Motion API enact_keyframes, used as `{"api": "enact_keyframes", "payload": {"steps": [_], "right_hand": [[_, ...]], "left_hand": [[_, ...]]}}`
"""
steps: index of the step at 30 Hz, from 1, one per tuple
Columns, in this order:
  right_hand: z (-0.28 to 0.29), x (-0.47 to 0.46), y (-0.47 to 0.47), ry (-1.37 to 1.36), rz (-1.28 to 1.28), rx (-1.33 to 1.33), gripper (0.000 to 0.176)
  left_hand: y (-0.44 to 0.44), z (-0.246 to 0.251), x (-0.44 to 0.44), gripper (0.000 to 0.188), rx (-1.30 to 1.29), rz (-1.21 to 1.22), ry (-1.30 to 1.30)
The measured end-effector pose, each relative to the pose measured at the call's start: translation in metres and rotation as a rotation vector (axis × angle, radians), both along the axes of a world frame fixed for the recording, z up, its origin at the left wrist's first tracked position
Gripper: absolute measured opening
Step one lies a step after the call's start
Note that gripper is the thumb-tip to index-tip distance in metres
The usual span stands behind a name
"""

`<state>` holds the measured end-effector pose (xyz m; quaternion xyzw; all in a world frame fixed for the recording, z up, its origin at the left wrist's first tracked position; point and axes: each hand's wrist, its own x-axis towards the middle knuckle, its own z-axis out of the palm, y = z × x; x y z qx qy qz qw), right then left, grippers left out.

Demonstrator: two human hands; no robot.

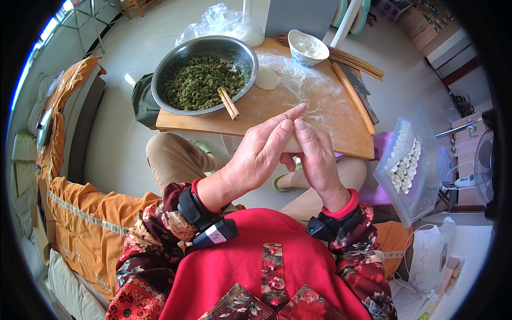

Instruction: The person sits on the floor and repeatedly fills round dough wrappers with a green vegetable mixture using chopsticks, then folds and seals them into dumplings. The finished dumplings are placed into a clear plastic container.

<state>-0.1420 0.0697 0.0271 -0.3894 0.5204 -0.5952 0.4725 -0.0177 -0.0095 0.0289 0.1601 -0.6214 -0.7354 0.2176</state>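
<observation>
Both my left hand [260,146] and my right hand [318,160] close around a pale dough dumpling [293,145], thumbs side by side on its top edge. Fingers cover most of it. Beyond them, a flat round dough wrapper [268,78] lies on the floured wooden board [248,122]. A large steel bowl [156,86] of chopped green filling [202,82] stands at the board's left, with wooden chopsticks [229,105] leaning over its rim. At the right edge of the board lies a rolling pin [354,98]. Behind it stands a white bowl of flour [308,48].
A clear plastic container [430,172] with several white dumplings [406,166] stands at the right on a purple stool [374,192]. A cleaver [360,86] and a bundle of thin sticks [356,64] lie past the rolling pin. A plastic bag [226,26] sits behind the steel bowl.
</observation>
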Motion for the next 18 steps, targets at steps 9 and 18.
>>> {"api": "enact_keyframes", "payload": {"steps": [9, 18], "right_hand": [[0.020, -0.007, -0.002, 0.282, 0.022, -0.142, 0.030], [0.029, -0.013, -0.010, 0.667, -0.063, -0.311, 0.024]], "left_hand": [[-0.005, 0.004, -0.003, 0.048, -0.139, 0.028, 0.008], [-0.003, 0.002, -0.026, 0.034, -0.421, 0.252, 0.214]]}}
